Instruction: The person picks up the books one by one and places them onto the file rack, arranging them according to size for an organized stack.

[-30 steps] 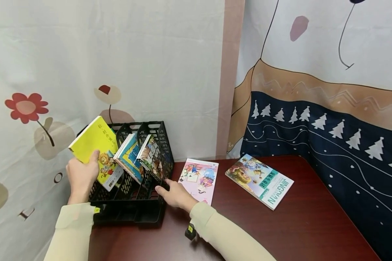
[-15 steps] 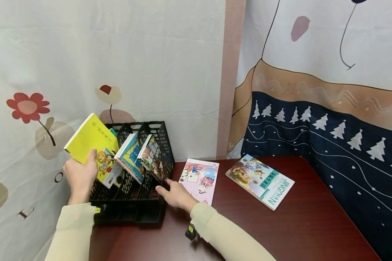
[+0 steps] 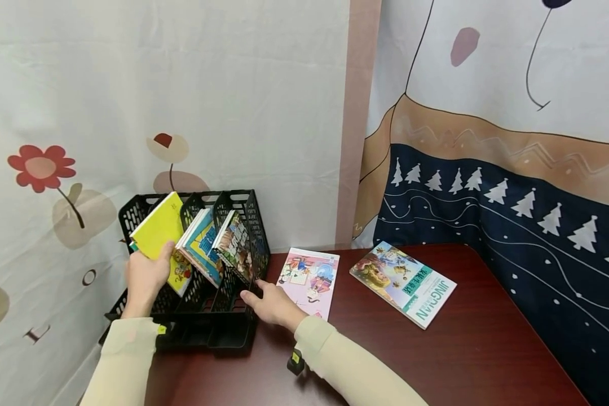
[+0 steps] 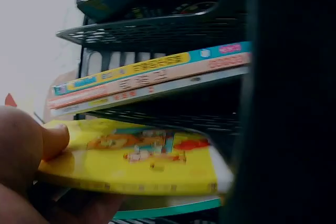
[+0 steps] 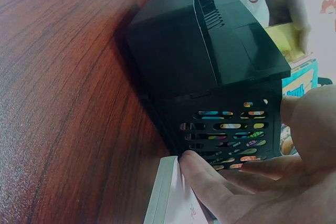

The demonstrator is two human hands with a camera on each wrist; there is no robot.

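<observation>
My left hand [image 3: 147, 276] grips a yellow picture book [image 3: 159, 225], thumb on its cover and fingers beneath. The book leans inside the left compartment of a black desk file rack [image 3: 233, 307]. In the left wrist view its yellow cover [image 4: 142, 150] lies below several thin books [image 4: 152, 74] in the neighbouring compartment; a green-edged book [image 4: 168, 209] shows under it. My right hand [image 3: 274, 304] holds the rack's right front corner, thumb at the front edge, fingers along the perforated side [image 5: 231, 129]. One fingertip is beside a pale book edge [image 5: 163, 187].
Right of the rack lies a pink picture book [image 3: 309, 279], partly behind my right hand. Farther right a colourful storybook [image 3: 403, 282] lies flat on the dark red table [image 3: 467, 361]. A printed curtain [image 3: 264, 113] hangs behind. Dark-covered books [image 3: 235, 245] stand in the right compartment.
My left hand has moved right and the yellow book has gone down deeper into the left compartment, uncovering the rack's left side. The right hand stays at the rack's corner.
</observation>
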